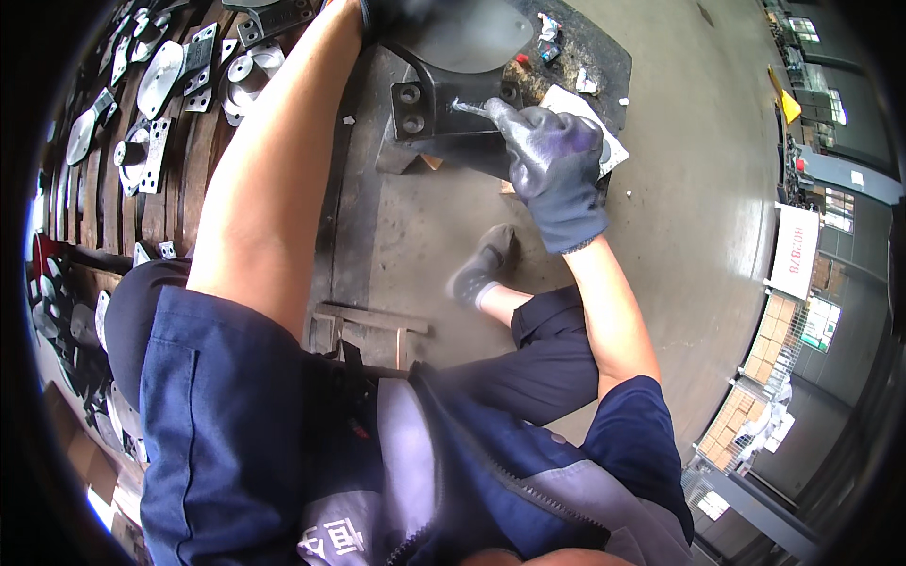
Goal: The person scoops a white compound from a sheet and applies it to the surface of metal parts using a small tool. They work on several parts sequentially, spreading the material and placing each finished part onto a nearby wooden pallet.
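Observation:
A dark metal casting (439, 108) with a flat flange and bolt holes lies ahead of me, a smooth round grey disc (472, 38) at its far end. My right hand (555, 156), in a grey glove, reaches over it from the right. Its fingers are curled, with the index fingertip pointing left at the flange. A thin pale streak or sliver lies at that fingertip; whether the hand holds it, I cannot make out. My left hand (377, 17), in a dark glove, is by the disc's left edge at the top of the view. Its fingers are hidden.
On the left, a slatted wooden pallet (104, 212) carries several metal castings. The dark worktop (604, 66) holds small scraps and a white sheet (612, 146). Below stands a low wooden frame (373, 319), near my foot (486, 264). Wire cages with boxes (746, 406) line the right.

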`<state>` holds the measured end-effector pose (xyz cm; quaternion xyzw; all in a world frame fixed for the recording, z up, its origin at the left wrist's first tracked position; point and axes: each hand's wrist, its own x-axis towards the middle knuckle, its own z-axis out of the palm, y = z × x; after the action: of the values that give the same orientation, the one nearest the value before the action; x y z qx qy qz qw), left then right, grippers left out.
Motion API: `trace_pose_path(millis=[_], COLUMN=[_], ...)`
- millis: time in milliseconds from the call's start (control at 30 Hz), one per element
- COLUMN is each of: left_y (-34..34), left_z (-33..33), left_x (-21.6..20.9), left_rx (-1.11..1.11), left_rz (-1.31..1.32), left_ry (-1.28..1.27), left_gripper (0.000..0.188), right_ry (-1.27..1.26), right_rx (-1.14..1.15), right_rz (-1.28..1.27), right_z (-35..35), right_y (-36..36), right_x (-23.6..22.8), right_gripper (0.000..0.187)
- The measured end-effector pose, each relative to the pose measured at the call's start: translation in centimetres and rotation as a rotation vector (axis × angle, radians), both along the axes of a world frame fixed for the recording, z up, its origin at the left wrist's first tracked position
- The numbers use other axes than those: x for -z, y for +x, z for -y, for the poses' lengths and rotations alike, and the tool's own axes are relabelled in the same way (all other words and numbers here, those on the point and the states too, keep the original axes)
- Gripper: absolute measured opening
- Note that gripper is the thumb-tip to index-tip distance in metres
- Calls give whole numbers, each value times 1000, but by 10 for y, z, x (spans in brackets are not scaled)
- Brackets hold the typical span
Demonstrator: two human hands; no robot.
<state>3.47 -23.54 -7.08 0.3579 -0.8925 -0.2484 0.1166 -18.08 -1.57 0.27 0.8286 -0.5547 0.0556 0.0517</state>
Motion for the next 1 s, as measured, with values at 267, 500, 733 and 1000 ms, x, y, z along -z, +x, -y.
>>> trace_pose_path(millis=[267, 500, 733, 1000], left_y=[0, 6, 3, 6], left_z=[10, 20, 8, 26], left_x=[5, 17, 5, 23], left_rx=[256, 324, 56, 161], left_rz=[120, 80, 27, 139], left_ry=[-395, -527, 83, 70], left_gripper=[29, 26, 27, 38], right_ry=[-75, -327, -170, -173], right_rx=[-122, -158, -24, 57], right_rz=[-184, 51, 337, 378], right_z=[-2, 9, 12, 20], right_y=[-14, -25, -28, -41], right_x=[6, 31, 27, 34], right_gripper=[53, 25, 15, 31])
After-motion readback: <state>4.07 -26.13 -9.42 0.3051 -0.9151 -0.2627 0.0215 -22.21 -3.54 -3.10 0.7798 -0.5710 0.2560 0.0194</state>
